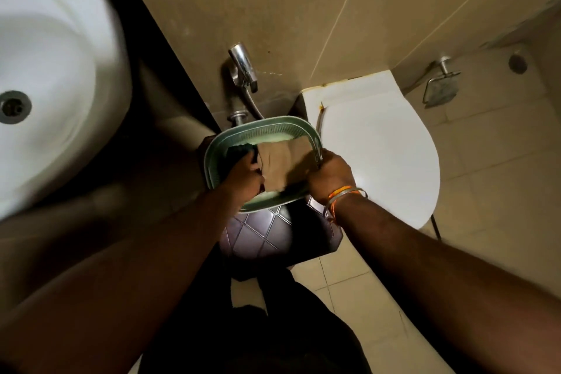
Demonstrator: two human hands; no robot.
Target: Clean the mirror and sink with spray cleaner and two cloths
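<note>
One green-framed mirror (300,158) is lying on a dark bin (261,234) between the white sink (60,100) and toilet (379,155) — the left hand (246,174) is clutching one dark cloth (239,152) against the glass, the right hand (331,177) gripping the frame. No writing is showing.

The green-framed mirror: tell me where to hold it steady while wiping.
Grip the green-framed mirror by its raised rim on the right edge, coming from the right, as the right hand does. That leaves the flat glass open for the left hand with the dark cloth.
</note>
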